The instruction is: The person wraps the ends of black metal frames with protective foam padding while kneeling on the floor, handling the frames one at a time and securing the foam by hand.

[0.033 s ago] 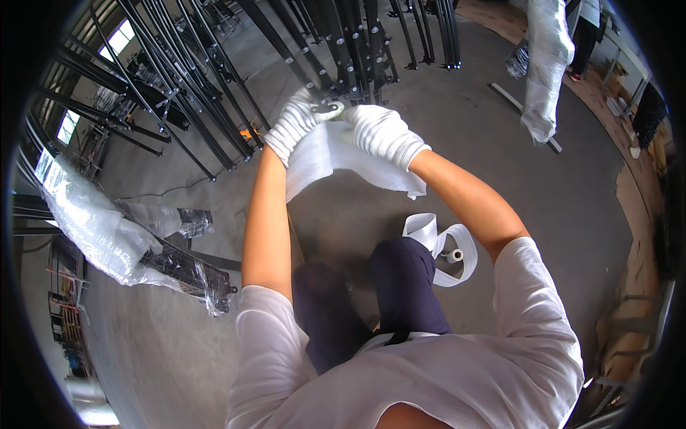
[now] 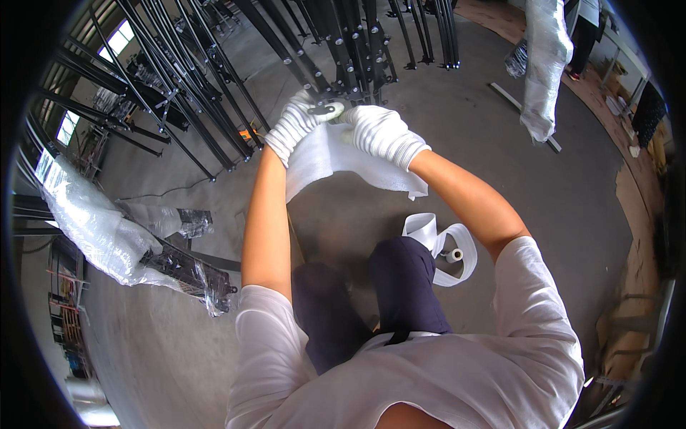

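Both my hands wear white ribbed gloves and are raised at the foot of a bundle of black metal tubes (image 2: 350, 61). My left hand (image 2: 293, 129) is closed on a white foam sheet (image 2: 311, 170), its thumb beside a dark flat piece with holes (image 2: 324, 110). My right hand (image 2: 384, 134) sits a little to the right, fingers bent around the sheet's upper edge. Below both hands the sheet hangs loose, its right corner dangling under my right wrist. The fingertips are partly hidden.
On the floor by my knee lie a loop of white foam strip (image 2: 468, 268) and a small white roll (image 2: 455, 254). Film-wrapped parts (image 2: 93, 222) stand at left, another wrapped piece (image 2: 547, 71) at right. More black tubes (image 2: 193, 93) lean at far left. A person (image 2: 586, 36) stands far right.
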{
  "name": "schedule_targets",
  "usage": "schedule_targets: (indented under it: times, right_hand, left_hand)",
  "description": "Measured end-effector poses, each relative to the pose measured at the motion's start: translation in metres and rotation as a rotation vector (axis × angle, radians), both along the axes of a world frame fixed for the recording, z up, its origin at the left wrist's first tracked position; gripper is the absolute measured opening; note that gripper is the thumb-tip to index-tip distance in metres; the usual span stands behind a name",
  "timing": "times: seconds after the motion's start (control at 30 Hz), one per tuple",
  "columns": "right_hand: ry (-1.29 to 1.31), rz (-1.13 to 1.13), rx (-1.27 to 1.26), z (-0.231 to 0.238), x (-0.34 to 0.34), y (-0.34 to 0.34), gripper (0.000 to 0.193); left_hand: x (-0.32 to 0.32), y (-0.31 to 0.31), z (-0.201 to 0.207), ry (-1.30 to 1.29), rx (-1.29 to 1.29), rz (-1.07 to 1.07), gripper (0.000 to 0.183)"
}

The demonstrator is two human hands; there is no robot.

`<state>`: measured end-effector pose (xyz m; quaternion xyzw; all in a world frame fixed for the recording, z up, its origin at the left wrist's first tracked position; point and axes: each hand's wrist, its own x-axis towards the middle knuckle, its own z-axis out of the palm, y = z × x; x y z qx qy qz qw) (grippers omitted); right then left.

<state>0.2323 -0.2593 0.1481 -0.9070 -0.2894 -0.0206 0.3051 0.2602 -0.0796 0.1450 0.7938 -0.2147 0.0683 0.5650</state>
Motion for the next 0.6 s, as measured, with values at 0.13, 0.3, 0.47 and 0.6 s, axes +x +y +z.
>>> schedule_targets:
  times: [0.13,0.3,0.47,0.6]
  right_hand:
    - [0.044,-0.042,0.16,-0.011,0.0,-0.007,0.035]
    - [0.175,0.031,0.533,-0.022,-0.004,0.013,0.03]
    - [0.386,0.4,0.859,-0.022,-0.014,0.029,0.018]
    - [0.371,0.35,0.706,-0.016,-0.021,0.035,0.012]
  left_hand:
    - [-0.03,-0.001,0.002,0.051,0.024,0.07,0.022]
    - [-0.082,0.013,0.016,0.041,0.03,0.071,0.026]
    - [-0.105,0.024,0.036,-0.016,-0.131,0.021,0.025]
    - [-0.121,0.024,0.045,0.009,-0.276,0.012,0.025]
